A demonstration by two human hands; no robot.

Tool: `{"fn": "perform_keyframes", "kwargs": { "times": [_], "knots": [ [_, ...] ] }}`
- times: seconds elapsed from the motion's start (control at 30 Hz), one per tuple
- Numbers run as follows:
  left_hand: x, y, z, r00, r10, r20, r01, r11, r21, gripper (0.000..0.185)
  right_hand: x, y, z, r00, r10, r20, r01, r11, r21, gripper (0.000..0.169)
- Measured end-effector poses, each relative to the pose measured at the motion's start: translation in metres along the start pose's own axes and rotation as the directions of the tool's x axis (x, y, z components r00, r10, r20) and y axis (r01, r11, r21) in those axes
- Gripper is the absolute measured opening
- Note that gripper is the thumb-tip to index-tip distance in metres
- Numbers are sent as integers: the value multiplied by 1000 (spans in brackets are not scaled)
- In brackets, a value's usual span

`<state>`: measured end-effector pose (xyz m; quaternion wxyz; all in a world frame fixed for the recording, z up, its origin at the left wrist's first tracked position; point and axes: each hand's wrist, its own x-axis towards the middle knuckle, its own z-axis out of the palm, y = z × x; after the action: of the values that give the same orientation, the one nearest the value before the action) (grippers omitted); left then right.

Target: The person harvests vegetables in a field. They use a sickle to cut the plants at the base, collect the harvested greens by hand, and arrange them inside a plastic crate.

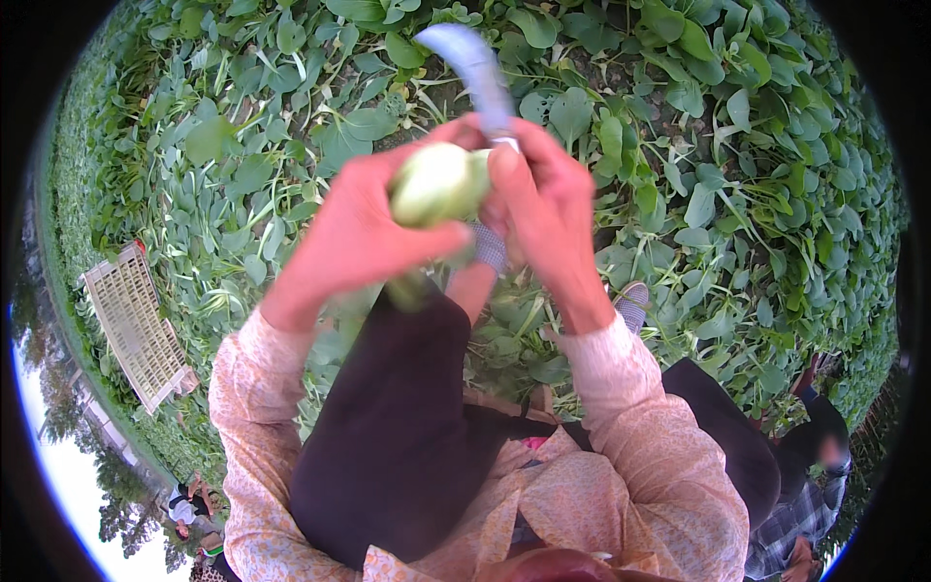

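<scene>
My left hand [371,225] curls around a pale green leafy vegetable [436,182], its thumb underneath and its fingers behind. My right hand [542,196] grips the handle end of a curved knife [476,76], whose blade rises above both hands and hooks to the left. The right thumb lies against the stalk end of the vegetable, just below the blade. Both hands and the blade are blurred. Part of the handle is hidden in my right hand.
Low leafy green plants [574,113] surround me, with cut leaves and stalks among them. A plastic crate [134,327] lies in the plants on the left. A co-worker in a plaid shirt [800,516] is close at the lower right; other people [189,509] are at the lower left.
</scene>
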<state>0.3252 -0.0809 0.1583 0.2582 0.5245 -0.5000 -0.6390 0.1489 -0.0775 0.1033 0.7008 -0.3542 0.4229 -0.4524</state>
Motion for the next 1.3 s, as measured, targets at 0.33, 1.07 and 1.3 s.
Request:
{"fn": "perform_keyframes", "kwargs": {
  "times": [0.33, 1.07, 1.3],
  "knots": [
    [93, -119, -73, 930, 332, 156, -190, 71, 979, 29, 151, 122, -59, 908, -419, -11, 162, 375, -913, 30],
    [143, -180, -132, 912, 410, -9, 36, -56, 998, 29, 197, 180, -27, 967, -196, -160, 16, 679, -734, 34],
    [150, -173, -136, 967, 237, -96, 90, 37, 995, 33, 209, 179, -16, 989, -142, -40, 37, 505, -862, 29]
  ]
}}
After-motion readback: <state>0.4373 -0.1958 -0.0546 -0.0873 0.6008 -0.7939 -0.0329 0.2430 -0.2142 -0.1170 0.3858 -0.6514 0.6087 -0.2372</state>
